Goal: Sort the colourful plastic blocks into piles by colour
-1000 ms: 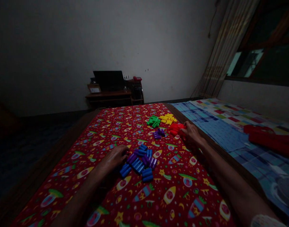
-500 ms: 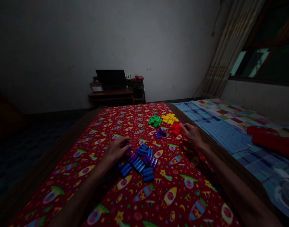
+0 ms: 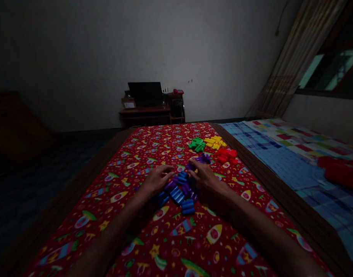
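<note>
A heap of blue and purple plastic blocks (image 3: 180, 192) lies on the red rocket-print cloth (image 3: 176, 246). My left hand (image 3: 157, 179) rests at the heap's left edge, fingers curled over the blocks. My right hand (image 3: 203, 176) lies at the heap's right side, fingers bent onto purple blocks. What either hand grips is too dark to make out. Farther back sit sorted piles: green blocks (image 3: 197, 144), yellow blocks (image 3: 215, 142), red blocks (image 3: 227, 156) and a small purple pile (image 3: 203, 158).
The cloth covers a table with a dark wooden edge (image 3: 251, 157). To the right lies a bed with a chequered sheet (image 3: 283, 154) and a red object (image 3: 342, 173). A desk with a dark screen (image 3: 146, 102) stands at the far wall.
My right hand has drawn back from the red pile to the blue and purple heap. My left hand has shifted a little forward along the heap. The view has turned slightly left.
</note>
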